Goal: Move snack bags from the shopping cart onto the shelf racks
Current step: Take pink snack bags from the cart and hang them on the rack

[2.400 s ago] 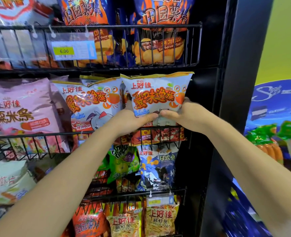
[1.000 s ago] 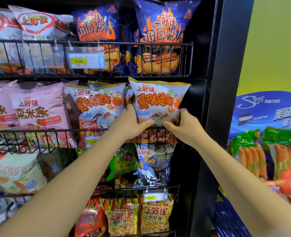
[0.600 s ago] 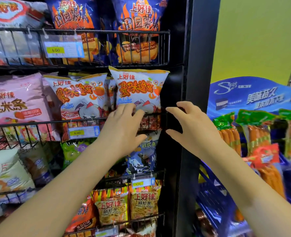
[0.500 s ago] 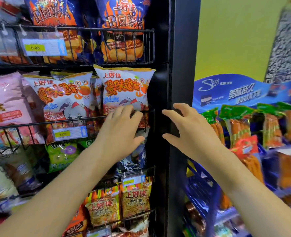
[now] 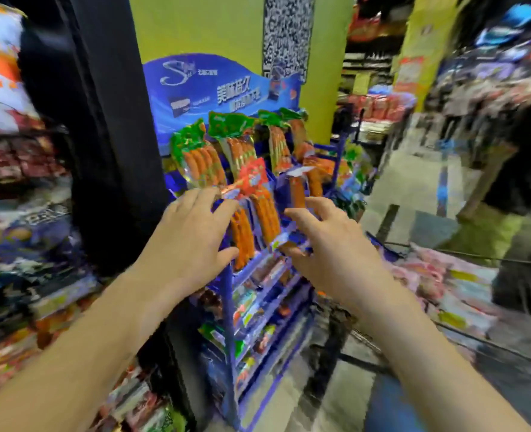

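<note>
The fetching of a bag from the shopping cart [image 5: 476, 254] is judged to be in hand: the left hand [image 5: 192, 238] and right hand [image 5: 329, 254] are held empty, fingers spread, before a sausage display [image 5: 214, 88]. Pink snack bags [image 5: 429, 272] are seen lying in the cart, right of the hands; a reach down-right and a grasp on 1 bag are called for. Their long axis and facing are lost to blur.

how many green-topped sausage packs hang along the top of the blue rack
4, in a row left to right: leftmost pack, second pack, third pack, rightmost pack. Others may hang hidden behind them.
</note>
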`<act>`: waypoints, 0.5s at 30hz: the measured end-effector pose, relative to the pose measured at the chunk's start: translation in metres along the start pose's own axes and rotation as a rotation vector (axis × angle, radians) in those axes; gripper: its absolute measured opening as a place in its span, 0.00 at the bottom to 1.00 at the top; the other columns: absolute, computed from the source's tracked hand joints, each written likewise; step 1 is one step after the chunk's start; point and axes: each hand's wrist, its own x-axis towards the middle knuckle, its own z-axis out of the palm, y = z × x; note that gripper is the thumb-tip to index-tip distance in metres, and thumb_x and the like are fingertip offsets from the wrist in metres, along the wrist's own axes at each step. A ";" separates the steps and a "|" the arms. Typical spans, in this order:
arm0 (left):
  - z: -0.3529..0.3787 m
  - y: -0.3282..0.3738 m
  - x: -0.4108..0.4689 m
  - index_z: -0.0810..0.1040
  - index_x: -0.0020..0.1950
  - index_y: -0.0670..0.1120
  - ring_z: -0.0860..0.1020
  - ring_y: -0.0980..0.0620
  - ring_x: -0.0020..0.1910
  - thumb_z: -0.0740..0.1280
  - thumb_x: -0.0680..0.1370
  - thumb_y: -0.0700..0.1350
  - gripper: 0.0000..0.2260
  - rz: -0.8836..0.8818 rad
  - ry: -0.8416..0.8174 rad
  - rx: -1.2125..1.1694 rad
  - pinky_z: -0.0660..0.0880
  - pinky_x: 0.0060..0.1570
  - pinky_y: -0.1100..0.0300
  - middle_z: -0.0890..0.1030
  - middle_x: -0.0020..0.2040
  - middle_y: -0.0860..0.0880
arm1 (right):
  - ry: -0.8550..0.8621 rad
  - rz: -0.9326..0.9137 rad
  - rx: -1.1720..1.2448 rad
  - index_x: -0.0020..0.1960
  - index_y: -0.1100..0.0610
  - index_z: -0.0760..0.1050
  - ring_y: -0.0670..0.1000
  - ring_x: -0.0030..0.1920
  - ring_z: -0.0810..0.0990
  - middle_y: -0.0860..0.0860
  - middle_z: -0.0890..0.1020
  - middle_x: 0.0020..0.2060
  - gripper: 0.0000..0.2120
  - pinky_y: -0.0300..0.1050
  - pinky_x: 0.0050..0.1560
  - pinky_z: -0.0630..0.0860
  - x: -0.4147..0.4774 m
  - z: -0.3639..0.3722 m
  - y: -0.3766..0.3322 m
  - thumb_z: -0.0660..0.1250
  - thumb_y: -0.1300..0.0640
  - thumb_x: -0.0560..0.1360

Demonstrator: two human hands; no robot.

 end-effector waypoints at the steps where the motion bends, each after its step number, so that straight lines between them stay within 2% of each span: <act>1: 0.006 0.017 0.003 0.78 0.68 0.44 0.76 0.35 0.63 0.82 0.66 0.56 0.34 0.033 -0.013 -0.026 0.76 0.59 0.41 0.77 0.64 0.39 | -0.023 0.044 -0.002 0.73 0.52 0.71 0.63 0.65 0.76 0.58 0.70 0.72 0.29 0.56 0.58 0.78 -0.016 -0.001 0.013 0.74 0.49 0.74; 6: 0.025 0.120 0.023 0.63 0.79 0.52 0.61 0.42 0.78 0.69 0.79 0.60 0.32 0.251 -0.082 -0.130 0.62 0.74 0.46 0.62 0.78 0.44 | -0.049 0.289 -0.016 0.75 0.48 0.68 0.57 0.69 0.73 0.52 0.68 0.74 0.27 0.52 0.62 0.77 -0.094 -0.013 0.088 0.68 0.50 0.77; 9: 0.036 0.176 0.037 0.63 0.79 0.52 0.58 0.43 0.79 0.66 0.80 0.61 0.30 0.349 -0.120 -0.139 0.60 0.75 0.48 0.60 0.79 0.45 | -0.058 0.394 -0.022 0.74 0.50 0.70 0.57 0.68 0.73 0.53 0.69 0.73 0.26 0.52 0.61 0.76 -0.129 -0.019 0.132 0.69 0.51 0.77; 15: 0.064 0.283 0.078 0.62 0.79 0.53 0.56 0.43 0.80 0.69 0.80 0.59 0.31 0.458 -0.177 -0.152 0.59 0.76 0.46 0.59 0.80 0.45 | -0.080 0.519 -0.059 0.73 0.50 0.71 0.60 0.62 0.78 0.54 0.72 0.71 0.27 0.52 0.55 0.77 -0.180 -0.026 0.229 0.70 0.51 0.75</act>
